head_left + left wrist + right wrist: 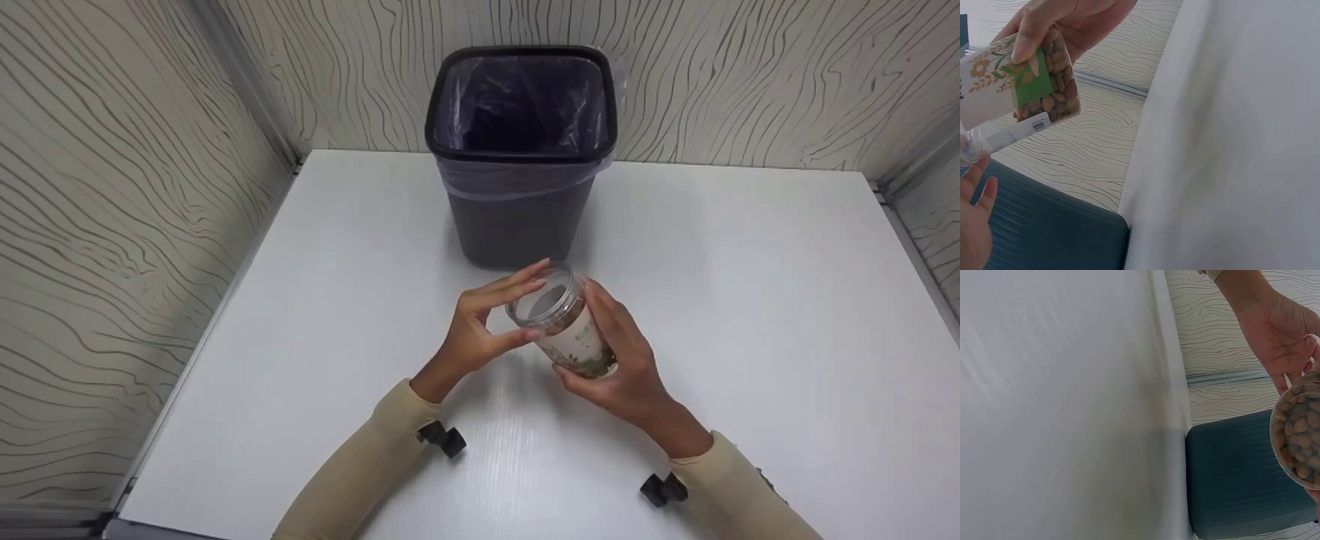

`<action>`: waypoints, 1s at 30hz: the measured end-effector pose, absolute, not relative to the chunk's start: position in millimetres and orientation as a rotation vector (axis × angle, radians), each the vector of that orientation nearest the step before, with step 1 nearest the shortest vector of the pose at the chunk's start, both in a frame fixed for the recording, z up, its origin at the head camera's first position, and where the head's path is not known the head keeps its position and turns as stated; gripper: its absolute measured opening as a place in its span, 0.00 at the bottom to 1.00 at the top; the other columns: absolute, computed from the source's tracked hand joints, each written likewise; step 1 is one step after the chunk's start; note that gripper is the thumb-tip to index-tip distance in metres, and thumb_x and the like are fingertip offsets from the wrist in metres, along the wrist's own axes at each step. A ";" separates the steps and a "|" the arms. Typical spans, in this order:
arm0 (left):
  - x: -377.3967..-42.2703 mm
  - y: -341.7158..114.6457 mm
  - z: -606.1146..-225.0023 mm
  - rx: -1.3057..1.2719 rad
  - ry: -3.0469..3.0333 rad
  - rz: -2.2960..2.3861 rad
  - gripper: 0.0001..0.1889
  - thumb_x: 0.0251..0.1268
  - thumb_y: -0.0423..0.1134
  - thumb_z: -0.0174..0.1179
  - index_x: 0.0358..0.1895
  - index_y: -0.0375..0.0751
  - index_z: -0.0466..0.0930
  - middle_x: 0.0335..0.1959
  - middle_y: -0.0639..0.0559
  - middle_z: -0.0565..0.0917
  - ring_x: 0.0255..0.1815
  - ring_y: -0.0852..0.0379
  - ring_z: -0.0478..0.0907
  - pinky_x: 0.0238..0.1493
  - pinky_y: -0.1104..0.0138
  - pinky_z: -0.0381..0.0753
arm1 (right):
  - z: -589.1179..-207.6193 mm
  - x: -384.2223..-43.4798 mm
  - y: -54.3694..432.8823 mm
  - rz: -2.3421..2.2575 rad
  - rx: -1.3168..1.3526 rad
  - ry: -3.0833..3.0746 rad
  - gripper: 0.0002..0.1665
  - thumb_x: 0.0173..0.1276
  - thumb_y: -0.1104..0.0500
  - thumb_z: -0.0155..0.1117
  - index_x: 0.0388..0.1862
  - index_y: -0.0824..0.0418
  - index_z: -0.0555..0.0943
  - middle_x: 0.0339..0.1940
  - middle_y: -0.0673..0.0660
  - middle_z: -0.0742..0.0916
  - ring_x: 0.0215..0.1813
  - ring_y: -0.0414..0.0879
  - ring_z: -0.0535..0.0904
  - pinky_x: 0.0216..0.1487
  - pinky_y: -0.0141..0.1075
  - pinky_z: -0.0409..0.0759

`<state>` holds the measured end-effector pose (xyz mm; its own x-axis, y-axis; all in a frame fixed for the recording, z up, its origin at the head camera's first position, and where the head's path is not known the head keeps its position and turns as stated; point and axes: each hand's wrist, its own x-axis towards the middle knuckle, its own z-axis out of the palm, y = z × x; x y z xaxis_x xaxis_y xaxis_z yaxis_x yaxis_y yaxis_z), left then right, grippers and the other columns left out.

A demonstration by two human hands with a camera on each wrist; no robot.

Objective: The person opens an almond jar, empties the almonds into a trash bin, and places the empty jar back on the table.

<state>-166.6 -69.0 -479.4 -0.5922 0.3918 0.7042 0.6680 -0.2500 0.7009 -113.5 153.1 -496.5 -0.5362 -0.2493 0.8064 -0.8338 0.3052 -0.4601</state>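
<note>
A clear plastic jar of almonds (581, 341) with a printed paper label is held tilted above the table, its top toward the left hand. My right hand (626, 364) grips the jar's body, thumb on the near side and fingers on the far side. My left hand (472, 334) spans the clear top end, with its thumb at the near rim and fingertips at the far rim. In the left wrist view almonds (1055, 79) fill the bottom end behind the label. The right wrist view looks at the jar's round base (1300, 433), with almonds against it.
Behind the hands a dark bin (517, 217) with a clear plastic liner (487, 184) stands on the white table (337, 300). Wood-grain patterned panels (360, 82) rise at the back and sides. Black wrist mounts (442, 439) sit at both sleeve cuffs.
</note>
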 end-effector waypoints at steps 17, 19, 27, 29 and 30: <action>-161.7 -66.1 -475.9 -1.231 -1.822 -1.902 0.28 0.66 0.44 0.71 0.65 0.33 0.79 0.71 0.40 0.74 0.72 0.41 0.71 0.72 0.48 0.68 | -496.3 -114.1 153.7 1.211 0.953 -1.953 0.56 0.45 0.61 0.80 0.71 0.79 0.64 0.70 0.76 0.71 0.72 0.56 0.70 0.70 0.36 0.70; -161.3 -65.8 -475.4 -1.227 -1.823 -1.900 0.28 0.66 0.43 0.71 0.64 0.33 0.79 0.71 0.40 0.74 0.72 0.41 0.71 0.72 0.48 0.68 | -496.4 -114.1 154.3 1.213 0.951 -1.961 0.56 0.45 0.61 0.81 0.71 0.79 0.64 0.71 0.76 0.71 0.72 0.56 0.69 0.69 0.36 0.70; -160.5 -65.6 -474.8 -1.205 -1.823 -1.898 0.27 0.63 0.40 0.73 0.64 0.32 0.80 0.70 0.39 0.74 0.72 0.41 0.71 0.72 0.48 0.68 | -496.9 -114.0 156.2 1.209 0.942 -1.987 0.57 0.44 0.61 0.81 0.72 0.78 0.64 0.71 0.75 0.71 0.71 0.56 0.70 0.68 0.35 0.70; -160.3 -65.6 -474.5 -1.199 -1.827 -1.893 0.27 0.63 0.40 0.73 0.64 0.33 0.80 0.70 0.40 0.75 0.71 0.42 0.71 0.72 0.49 0.69 | -497.0 -114.1 156.2 1.210 0.942 -1.985 0.57 0.44 0.61 0.82 0.72 0.78 0.64 0.71 0.75 0.71 0.71 0.56 0.70 0.69 0.35 0.70; -160.2 -65.5 -474.4 -1.196 -1.829 -1.891 0.27 0.62 0.39 0.73 0.64 0.33 0.80 0.70 0.40 0.75 0.71 0.42 0.72 0.72 0.49 0.69 | -497.1 -114.2 156.1 1.210 0.942 -1.984 0.57 0.44 0.61 0.81 0.72 0.78 0.64 0.71 0.75 0.71 0.71 0.56 0.70 0.69 0.35 0.70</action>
